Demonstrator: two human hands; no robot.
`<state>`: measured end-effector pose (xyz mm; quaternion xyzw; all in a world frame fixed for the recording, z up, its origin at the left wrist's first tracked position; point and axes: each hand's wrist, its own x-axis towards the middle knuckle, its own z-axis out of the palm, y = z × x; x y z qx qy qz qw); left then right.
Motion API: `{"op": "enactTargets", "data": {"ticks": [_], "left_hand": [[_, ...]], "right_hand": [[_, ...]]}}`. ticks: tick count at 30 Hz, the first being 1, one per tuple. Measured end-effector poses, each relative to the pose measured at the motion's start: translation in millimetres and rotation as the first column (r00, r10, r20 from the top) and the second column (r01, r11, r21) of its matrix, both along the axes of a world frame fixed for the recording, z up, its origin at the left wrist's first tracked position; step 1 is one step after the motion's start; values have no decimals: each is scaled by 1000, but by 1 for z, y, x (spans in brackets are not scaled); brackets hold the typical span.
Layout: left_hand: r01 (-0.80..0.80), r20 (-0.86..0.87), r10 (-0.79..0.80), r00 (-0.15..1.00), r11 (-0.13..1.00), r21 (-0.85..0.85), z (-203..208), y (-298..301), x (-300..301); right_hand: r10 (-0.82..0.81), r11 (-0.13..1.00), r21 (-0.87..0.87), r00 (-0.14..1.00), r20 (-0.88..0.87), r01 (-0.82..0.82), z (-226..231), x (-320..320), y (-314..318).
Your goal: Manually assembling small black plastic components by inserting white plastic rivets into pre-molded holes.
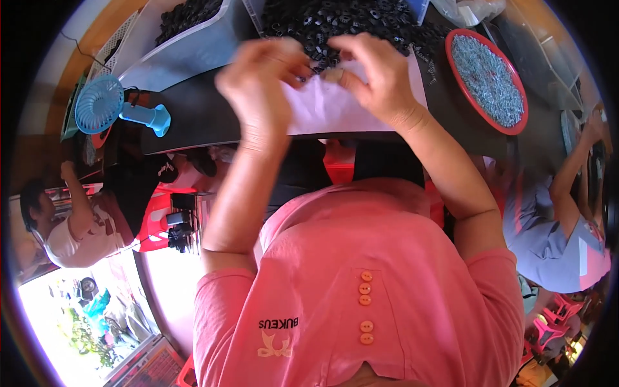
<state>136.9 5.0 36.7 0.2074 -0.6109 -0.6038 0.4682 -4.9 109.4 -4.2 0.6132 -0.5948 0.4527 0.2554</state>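
Observation:
My left hand point(261, 80) is raised over the near edge of the table, its fingers curled and pinched together. Motion smears it, and whatever sits at its fingertips is too small to make out. Facing it, my right hand point(374, 74) has thumb and forefinger apart, with no object visible between them. Beneath both hands lies a pale pinkish-white sheet point(335, 113) that hangs over the table edge. Just beyond the fingers spreads a heap of small black plastic parts point(361, 19).
A red round tray point(457, 84) of small silvery metal pieces stands at right. At left are a blue handheld fan point(100, 103) and a translucent bin point(187, 61) holding more black parts. People sit on both sides; one has a grey-blue shirt point(541, 226).

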Motion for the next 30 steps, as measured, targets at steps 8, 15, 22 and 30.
{"op": "enactTargets", "data": {"ticks": [8,15,22,30], "left_hand": [[-398,-135,491,861,485,-778,98,-122,1],[73,126,82,989,471,-879,-10,-23,-51],[389,459,276,845,271,-880,-52,7,-100],[358,430,249,868,288,-888,-55,4,-99]], "right_hand": [[763,632,-666,468,446,-396,24,-29,16],[244,962,-272,519,819,-24,19,-29,43],[216,968,-251,545,810,-10,16,-32,42],[217,965,-262,543,811,5,19,-33,47]]}}
